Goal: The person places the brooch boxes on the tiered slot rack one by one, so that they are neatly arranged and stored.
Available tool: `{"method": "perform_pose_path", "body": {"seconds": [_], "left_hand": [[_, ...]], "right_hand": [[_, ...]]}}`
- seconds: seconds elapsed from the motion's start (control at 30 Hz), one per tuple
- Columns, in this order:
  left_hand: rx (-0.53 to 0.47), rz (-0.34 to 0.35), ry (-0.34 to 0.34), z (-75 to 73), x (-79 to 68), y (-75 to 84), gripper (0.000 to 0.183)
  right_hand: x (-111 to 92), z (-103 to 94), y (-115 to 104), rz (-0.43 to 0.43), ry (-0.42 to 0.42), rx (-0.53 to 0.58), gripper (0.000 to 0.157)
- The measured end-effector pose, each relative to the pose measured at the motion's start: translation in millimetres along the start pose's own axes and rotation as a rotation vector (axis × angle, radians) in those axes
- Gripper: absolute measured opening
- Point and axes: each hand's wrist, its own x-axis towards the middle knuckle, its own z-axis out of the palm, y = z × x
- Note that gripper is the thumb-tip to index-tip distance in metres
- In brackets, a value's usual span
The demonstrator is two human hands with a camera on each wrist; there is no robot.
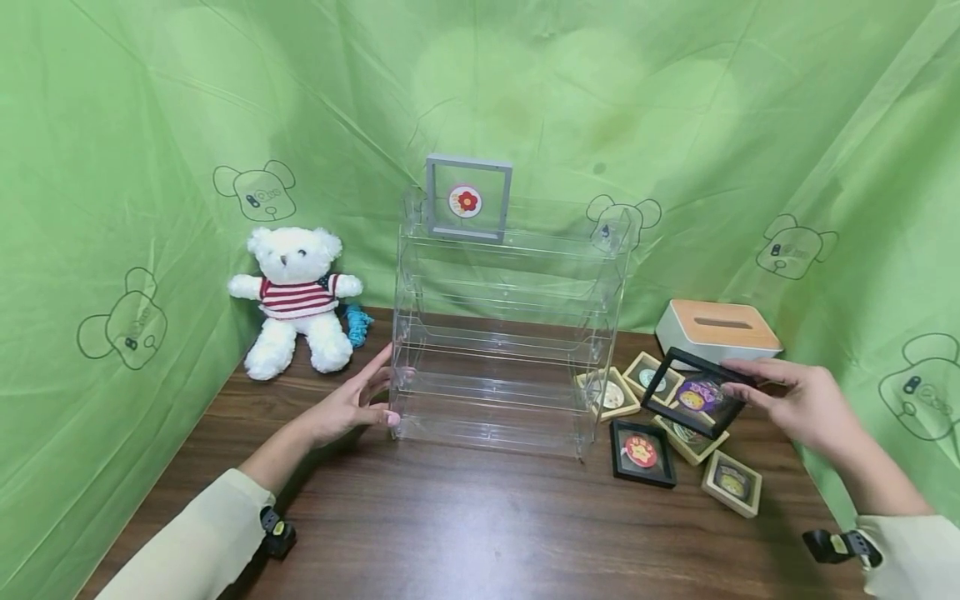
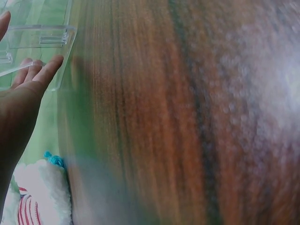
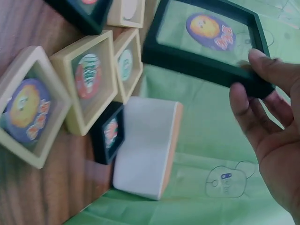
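Note:
In the head view, my left hand (image 1: 350, 408) rests against the left side of a clear acrylic tiered display rack (image 1: 495, 342), thumb near its front edge. The left wrist view shows those fingers (image 2: 48, 72) fairly straight on the clear panel. My right hand (image 1: 813, 408) pinches the right edge of a black display frame (image 1: 678, 418), raised and tilted above the other frames. Its clear window carries a purple and yellow round badge (image 3: 210, 32). On the rack's top tier, a grey frame (image 1: 507, 200) with a red flower badge stands upright toward the left.
Several wood-coloured frames (image 1: 733, 483) and a black frame (image 1: 642, 453) with a red star badge lie right of the rack. Behind them sits a white tissue box (image 1: 712, 327) with a wooden lid. A white teddy bear (image 1: 296, 292) and blue scrunchie (image 1: 358, 325) are left.

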Motion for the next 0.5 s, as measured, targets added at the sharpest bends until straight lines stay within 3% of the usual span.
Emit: {"method": "perform_pose_path", "body": {"seconds": [0.13, 0.3, 0.5], "left_hand": [[0.006, -0.007, 0.001, 0.0, -0.4, 0.8, 0.119], [0.010, -0.016, 0.002, -0.3, -0.8, 1.5, 0.119], [0.015, -0.022, 0.008, -0.4, -0.9, 1.4, 0.118]], "right_hand": [[9.7, -5.6, -7.9, 0.000, 0.040, -0.013, 0.045], [27.1, -13.6, -17.9, -0.103, 0.142, 0.011, 0.047], [51.5, -25.8, -36.9, -0.127, 0.199, 0.067, 0.049]]}}
